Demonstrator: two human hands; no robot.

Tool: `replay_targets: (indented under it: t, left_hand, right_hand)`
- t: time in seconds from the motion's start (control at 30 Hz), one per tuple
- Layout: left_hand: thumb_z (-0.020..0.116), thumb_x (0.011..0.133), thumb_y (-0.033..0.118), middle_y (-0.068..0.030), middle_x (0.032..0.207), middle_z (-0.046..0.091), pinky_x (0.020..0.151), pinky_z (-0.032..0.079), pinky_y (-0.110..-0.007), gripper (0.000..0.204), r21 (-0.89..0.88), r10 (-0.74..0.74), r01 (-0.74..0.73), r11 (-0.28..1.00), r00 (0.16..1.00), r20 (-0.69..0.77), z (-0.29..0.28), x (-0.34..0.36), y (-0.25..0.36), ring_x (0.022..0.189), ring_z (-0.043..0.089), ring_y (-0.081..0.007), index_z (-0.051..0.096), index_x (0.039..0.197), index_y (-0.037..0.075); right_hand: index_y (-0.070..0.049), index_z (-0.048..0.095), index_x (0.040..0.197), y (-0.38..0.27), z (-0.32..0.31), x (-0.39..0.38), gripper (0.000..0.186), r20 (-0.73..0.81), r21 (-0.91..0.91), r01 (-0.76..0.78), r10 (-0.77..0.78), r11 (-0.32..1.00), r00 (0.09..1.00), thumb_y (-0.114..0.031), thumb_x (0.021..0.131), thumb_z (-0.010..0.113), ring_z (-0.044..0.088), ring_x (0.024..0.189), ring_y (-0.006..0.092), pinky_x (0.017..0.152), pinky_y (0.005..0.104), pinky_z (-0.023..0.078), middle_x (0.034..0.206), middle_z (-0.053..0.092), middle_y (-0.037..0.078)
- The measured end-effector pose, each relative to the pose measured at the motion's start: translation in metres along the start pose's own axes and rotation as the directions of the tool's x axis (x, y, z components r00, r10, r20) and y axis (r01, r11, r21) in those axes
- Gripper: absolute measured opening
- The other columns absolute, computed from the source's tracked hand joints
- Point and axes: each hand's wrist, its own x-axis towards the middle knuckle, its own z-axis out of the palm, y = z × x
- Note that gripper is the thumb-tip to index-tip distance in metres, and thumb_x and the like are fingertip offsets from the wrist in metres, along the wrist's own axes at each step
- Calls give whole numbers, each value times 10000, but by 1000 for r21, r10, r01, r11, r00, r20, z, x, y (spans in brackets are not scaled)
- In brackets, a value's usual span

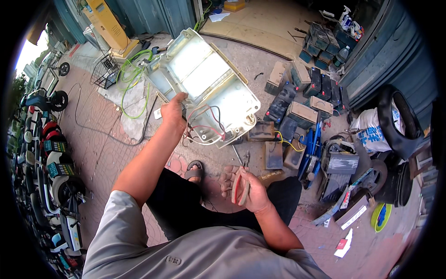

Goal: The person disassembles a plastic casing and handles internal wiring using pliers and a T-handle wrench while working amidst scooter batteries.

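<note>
My left hand [173,113] grips the near-left edge of an open white plastic battery case [218,100], which is tilted in front of me. Its hollow inside shows, and red and black wires [210,122] hang loose at its near end. My left fingers are partly hidden behind the shell. Lower down, above my lap, my right hand [254,191] is closed around pliers [241,185] with red and grey handles. Their jaws point away from me, toward the case. A thin metal rod [237,155] shows beside the jaws; what it belongs to is unclear.
Several dusty batteries [302,114] stand on the ground to the right, near a blue metal tool [311,156] and a black tyre [399,118]. Green cable [132,83] lies coiled at the far left. Parked scooters [55,176] line the left side.
</note>
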Motion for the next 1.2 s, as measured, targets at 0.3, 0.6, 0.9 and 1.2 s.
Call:
replay_targets:
  t: [0.3, 0.6, 0.9, 1.2]
  left_hand:
    - [802, 752, 53, -140, 891, 623, 624, 563, -473, 367, 22, 10, -10, 1000, 1000, -9, 1, -7, 0, 693, 630, -269, 552, 991, -70]
    - [813, 739, 74, -128, 863, 616, 622, 544, -442, 377, 4, 9, -9, 1000, 999, 41, -7, 7, -9, 670, 605, -251, 557, 982, -60]
    - [823, 733, 101, -157, 918, 628, 658, 556, -451, 451, 19, 7, -8, 1000, 997, 71, -5, 1, -7, 720, 627, -272, 545, 1042, -75]
    - [814, 734, 88, -147, 907, 640, 657, 555, -446, 397, 30, 18, -21, 999, 996, 82, -5, 1, -4, 721, 632, -262, 583, 1012, -74]
  right_hand:
    - [40, 481, 1458, -2, 26, -8, 505, 70, -393, 162, -147, 905, 987, -310, 1097, 529, 644, 838, 130, 731, 280, 539, 1112, 704, 122]
    - [49, 502, 1414, -14, 36, 4, 468, 107, -351, -18, 60, 936, 992, -303, 1105, 502, 703, 1018, 222, 814, 352, 615, 1212, 684, 195]
    - [50, 541, 1365, -12, 27, 25, 395, 153, -169, -136, 163, 976, 975, -233, 1091, 512, 721, 1024, 303, 801, 427, 640, 1169, 688, 217]
    - [47, 545, 1347, -16, 29, 27, 378, 175, -137, -202, 224, 970, 959, -226, 1088, 511, 716, 1051, 316, 794, 436, 640, 1175, 687, 222]
